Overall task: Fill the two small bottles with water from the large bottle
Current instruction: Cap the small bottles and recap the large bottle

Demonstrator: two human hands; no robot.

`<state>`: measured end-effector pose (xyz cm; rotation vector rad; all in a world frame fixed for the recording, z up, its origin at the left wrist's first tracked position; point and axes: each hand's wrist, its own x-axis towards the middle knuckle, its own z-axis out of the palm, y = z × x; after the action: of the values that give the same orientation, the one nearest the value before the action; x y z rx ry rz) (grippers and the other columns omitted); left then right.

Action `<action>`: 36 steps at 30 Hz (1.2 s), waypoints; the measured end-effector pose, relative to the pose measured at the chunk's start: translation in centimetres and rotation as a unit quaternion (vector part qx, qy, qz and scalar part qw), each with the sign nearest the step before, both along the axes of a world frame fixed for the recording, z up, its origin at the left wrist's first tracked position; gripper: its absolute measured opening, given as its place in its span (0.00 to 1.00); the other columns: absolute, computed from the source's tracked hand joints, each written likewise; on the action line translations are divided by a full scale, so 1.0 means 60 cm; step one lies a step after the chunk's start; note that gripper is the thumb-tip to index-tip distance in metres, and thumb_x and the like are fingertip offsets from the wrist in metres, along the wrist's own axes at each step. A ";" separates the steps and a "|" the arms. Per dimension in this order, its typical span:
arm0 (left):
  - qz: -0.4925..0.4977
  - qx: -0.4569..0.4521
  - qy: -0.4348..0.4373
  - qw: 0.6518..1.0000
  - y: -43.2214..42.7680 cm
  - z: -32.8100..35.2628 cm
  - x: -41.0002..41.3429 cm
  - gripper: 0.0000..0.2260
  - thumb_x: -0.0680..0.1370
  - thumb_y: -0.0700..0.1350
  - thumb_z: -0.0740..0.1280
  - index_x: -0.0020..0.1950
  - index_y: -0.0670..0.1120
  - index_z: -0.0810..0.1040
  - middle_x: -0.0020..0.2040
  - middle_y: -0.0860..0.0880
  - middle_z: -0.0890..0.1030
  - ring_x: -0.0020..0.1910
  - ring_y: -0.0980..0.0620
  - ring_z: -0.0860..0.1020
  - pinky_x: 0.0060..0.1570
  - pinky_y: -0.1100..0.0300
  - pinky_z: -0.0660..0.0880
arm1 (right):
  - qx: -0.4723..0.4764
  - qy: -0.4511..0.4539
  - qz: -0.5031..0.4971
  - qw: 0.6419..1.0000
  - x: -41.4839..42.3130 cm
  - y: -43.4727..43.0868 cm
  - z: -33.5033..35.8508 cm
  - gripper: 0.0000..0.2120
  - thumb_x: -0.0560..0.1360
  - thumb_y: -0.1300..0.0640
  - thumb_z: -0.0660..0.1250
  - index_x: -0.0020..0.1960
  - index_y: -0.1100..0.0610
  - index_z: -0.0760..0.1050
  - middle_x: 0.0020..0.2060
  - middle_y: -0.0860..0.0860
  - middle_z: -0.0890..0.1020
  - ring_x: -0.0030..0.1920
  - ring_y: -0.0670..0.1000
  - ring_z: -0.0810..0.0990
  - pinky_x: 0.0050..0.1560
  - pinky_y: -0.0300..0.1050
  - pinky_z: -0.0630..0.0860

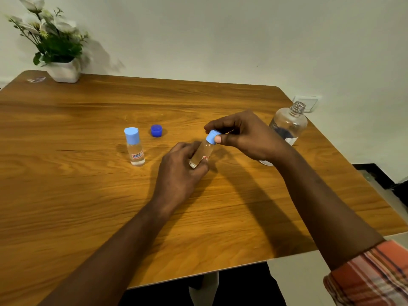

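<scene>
My left hand (180,171) grips the lower body of a small clear bottle (202,152), tilted over the wooden table (88,195). My right hand (245,135) pinches that bottle's light blue cap (211,136) between thumb and fingers. A second small bottle (134,146) stands upright to the left, with a light blue cap on it and clear liquid inside. The large clear bottle (289,123) stands uncapped behind my right hand, partly hidden by it. Its dark blue cap (156,130) lies on the table between the two small bottles.
A white pot of artificial flowers (59,49) stands at the table's far left corner, with a small wrapper (36,79) beside it. The large bottle is close to the table's right edge. A wall socket (308,102) sits behind it.
</scene>
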<state>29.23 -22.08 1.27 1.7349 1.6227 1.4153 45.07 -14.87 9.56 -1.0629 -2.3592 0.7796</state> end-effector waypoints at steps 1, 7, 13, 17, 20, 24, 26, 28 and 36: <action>-0.004 0.001 -0.001 1.000 0.000 0.000 0.000 0.15 0.72 0.42 0.71 0.58 0.51 0.80 0.45 0.54 0.78 0.45 0.63 0.75 0.42 0.67 0.70 | -0.003 0.006 -0.002 1.000 0.000 0.000 -0.002 0.16 0.75 0.63 0.69 0.62 0.58 0.78 0.57 0.49 0.82 0.53 0.37 0.79 0.54 0.29 0.74; -0.013 0.003 -0.015 1.000 0.001 -0.002 0.000 0.13 0.72 0.43 0.71 0.56 0.49 0.81 0.45 0.51 0.80 0.42 0.57 0.77 0.44 0.55 0.76 | 0.023 0.025 -0.035 0.999 -0.011 -0.006 -0.009 0.15 0.74 0.60 0.71 0.60 0.59 0.79 0.57 0.51 0.83 0.53 0.38 0.79 0.51 0.26 0.73; 0.014 0.036 0.020 0.999 0.001 -0.005 0.001 0.14 0.72 0.42 0.71 0.58 0.46 0.81 0.48 0.50 0.81 0.44 0.55 0.79 0.44 0.61 0.74 | 0.063 0.031 -0.067 0.995 -0.020 -0.022 -0.017 0.14 0.74 0.58 0.71 0.59 0.57 0.81 0.56 0.50 0.83 0.47 0.34 0.77 0.47 0.23 0.70; 0.032 0.041 0.023 0.998 0.001 -0.005 0.002 0.14 0.72 0.44 0.71 0.57 0.46 0.81 0.46 0.50 0.81 0.44 0.54 0.79 0.44 0.56 0.75 | 0.055 0.087 -0.121 0.987 -0.025 -0.033 -0.028 0.19 0.73 0.55 0.72 0.63 0.55 0.78 0.55 0.50 0.84 0.51 0.41 0.80 0.55 0.37 0.77; 0.064 0.037 0.014 0.997 -0.003 -0.002 -0.001 0.14 0.72 0.44 0.71 0.57 0.48 0.80 0.46 0.50 0.81 0.44 0.55 0.78 0.44 0.55 0.76 | 0.001 0.134 -0.172 0.976 -0.034 -0.044 -0.055 0.28 0.69 0.50 0.76 0.66 0.53 0.75 0.52 0.49 0.84 0.44 0.44 0.82 0.50 0.42 0.79; 0.092 0.029 -0.005 0.995 -0.012 0.000 -0.006 0.14 0.71 0.41 0.71 0.56 0.48 0.80 0.48 0.49 0.80 0.46 0.51 0.80 0.44 0.50 0.78 | -0.066 0.126 -0.155 0.978 -0.055 -0.056 -0.091 0.23 0.67 0.49 0.76 0.60 0.54 0.80 0.43 0.49 0.85 0.41 0.51 0.84 0.47 0.58 0.80; 0.107 0.023 -0.011 0.994 -0.016 -0.001 -0.008 0.15 0.70 0.39 0.71 0.56 0.47 0.80 0.48 0.49 0.79 0.46 0.51 0.80 0.45 0.49 0.78 | -0.073 0.146 -0.143 0.976 -0.070 -0.056 -0.099 0.16 0.67 0.51 0.74 0.53 0.53 0.82 0.41 0.50 0.86 0.43 0.53 0.84 0.46 0.59 0.80; 0.133 0.014 -0.009 0.991 -0.021 -0.003 -0.015 0.14 0.71 0.39 0.71 0.56 0.47 0.80 0.49 0.48 0.79 0.46 0.51 0.80 0.46 0.50 0.78 | -0.079 0.151 -0.141 0.975 -0.085 -0.056 -0.101 0.12 0.68 0.55 0.74 0.50 0.54 0.83 0.40 0.50 0.86 0.42 0.52 0.84 0.47 0.58 0.80; 0.228 -0.019 0.014 0.973 -0.048 0.001 -0.051 0.17 0.74 0.43 0.69 0.63 0.47 0.78 0.52 0.45 0.82 0.50 0.46 0.81 0.46 0.53 0.76 | -0.037 0.147 -0.135 0.979 -0.151 -0.060 -0.110 0.11 0.67 0.51 0.74 0.48 0.53 0.82 0.38 0.47 0.84 0.40 0.47 0.83 0.43 0.55 0.80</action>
<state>26.17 -24.96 1.34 1.4210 2.1456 1.5413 36.03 -18.49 2.97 -1.1783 -1.9048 0.8615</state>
